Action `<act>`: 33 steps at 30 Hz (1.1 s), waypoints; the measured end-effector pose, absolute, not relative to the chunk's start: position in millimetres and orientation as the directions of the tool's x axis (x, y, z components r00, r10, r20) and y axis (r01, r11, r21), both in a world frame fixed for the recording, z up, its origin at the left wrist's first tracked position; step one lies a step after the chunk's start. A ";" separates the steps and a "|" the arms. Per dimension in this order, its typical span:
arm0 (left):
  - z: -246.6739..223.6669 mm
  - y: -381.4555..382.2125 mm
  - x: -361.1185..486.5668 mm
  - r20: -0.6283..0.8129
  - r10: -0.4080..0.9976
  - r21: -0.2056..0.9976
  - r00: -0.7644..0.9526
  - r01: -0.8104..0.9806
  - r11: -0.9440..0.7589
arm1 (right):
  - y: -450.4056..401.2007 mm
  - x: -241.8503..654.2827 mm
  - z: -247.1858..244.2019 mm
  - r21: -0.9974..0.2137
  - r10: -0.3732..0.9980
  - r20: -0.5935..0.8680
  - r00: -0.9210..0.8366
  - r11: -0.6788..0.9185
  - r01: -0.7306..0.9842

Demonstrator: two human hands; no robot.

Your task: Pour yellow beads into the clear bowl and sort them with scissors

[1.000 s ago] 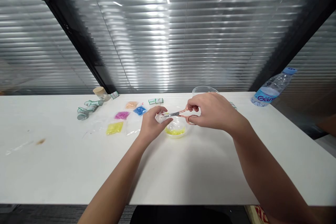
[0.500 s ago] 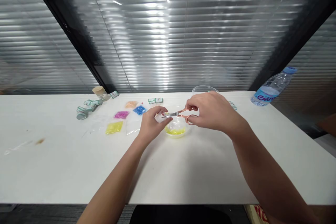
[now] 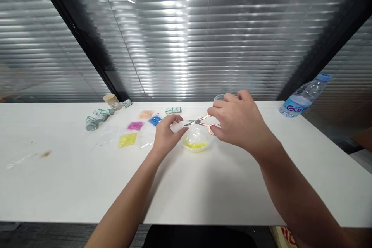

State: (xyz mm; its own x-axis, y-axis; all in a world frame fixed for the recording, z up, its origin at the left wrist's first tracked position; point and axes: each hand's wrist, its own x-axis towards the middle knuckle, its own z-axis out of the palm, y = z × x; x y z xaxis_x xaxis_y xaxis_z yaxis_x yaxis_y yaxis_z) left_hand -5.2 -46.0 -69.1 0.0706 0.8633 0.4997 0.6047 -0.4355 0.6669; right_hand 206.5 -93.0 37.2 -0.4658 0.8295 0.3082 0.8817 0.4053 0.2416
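Note:
My right hand [image 3: 240,126] grips scissors [image 3: 197,122] with rose-gold handles, fingers through the loops. Their blades are parted and point left at a small whitish, translucent piece [image 3: 176,126]. That piece is pinched between the thumb and fingers of my left hand [image 3: 168,133]; its kind is hard to make out. Just below the blades, a clear bowl [image 3: 195,148] stands on the table with something yellow in its bottom. A clear round container [image 3: 220,97] is partly hidden behind my right hand.
Left of my hands lie small yellow [image 3: 127,140], magenta [image 3: 135,125], orange [image 3: 145,114] and blue packets [image 3: 154,120]. Farther left are green-and-white wrapped tubes [image 3: 100,117] and a lidded jar [image 3: 112,101]. A water bottle [image 3: 303,97] stands at the right, before the blinds.
The scissor blades have spread wider, and my right hand has opened its grip with the knuckles raised. The whitish piece in my left hand now shows more.

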 end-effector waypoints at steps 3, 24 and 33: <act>-68.5 -44.4 -8.2 0.419 0.908 0.648 0.025 0.692 -0.318 | -90.7 214.1 42.9 0.247 0.903 0.233 -0.361 0.304 0.920; -65.8 -45.6 -7.5 0.613 0.776 0.668 -0.148 0.622 -0.409 | -65.8 194.8 4.7 0.289 0.938 -0.007 -0.346 0.333 0.897; -65.5 -41.4 -13.4 0.540 0.804 0.736 -0.250 0.603 -0.307 | -58.8 190.8 1.6 0.148 0.914 -0.118 -0.387 0.402 0.904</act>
